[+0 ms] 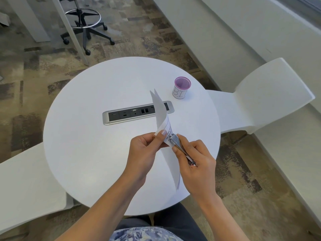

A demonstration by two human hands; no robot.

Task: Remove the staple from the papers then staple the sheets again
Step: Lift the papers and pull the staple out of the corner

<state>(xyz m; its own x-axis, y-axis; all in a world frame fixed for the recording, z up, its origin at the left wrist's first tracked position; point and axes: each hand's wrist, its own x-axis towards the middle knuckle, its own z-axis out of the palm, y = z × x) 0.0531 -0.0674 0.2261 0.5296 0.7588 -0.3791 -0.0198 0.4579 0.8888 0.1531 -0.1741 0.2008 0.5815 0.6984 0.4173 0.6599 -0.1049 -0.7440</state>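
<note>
The white printed papers [162, 117] stand nearly on edge above the round white table [86, 136], curling up and away from me. My left hand [145, 152] pinches their near corner between thumb and fingers. My right hand [194, 160] grips a small metal stapler [180, 146], whose silver nose sits against the same corner, right beside my left thumb. The staple itself is hidden by the stapler's nose and my fingers.
A purple mesh cup [181, 87] with a paper label stands at the table's far right. A silver power and port strip [135, 113] is sunk into the tabletop's middle. White chairs [264, 96] flank the table; a black stool [85, 20] stands beyond.
</note>
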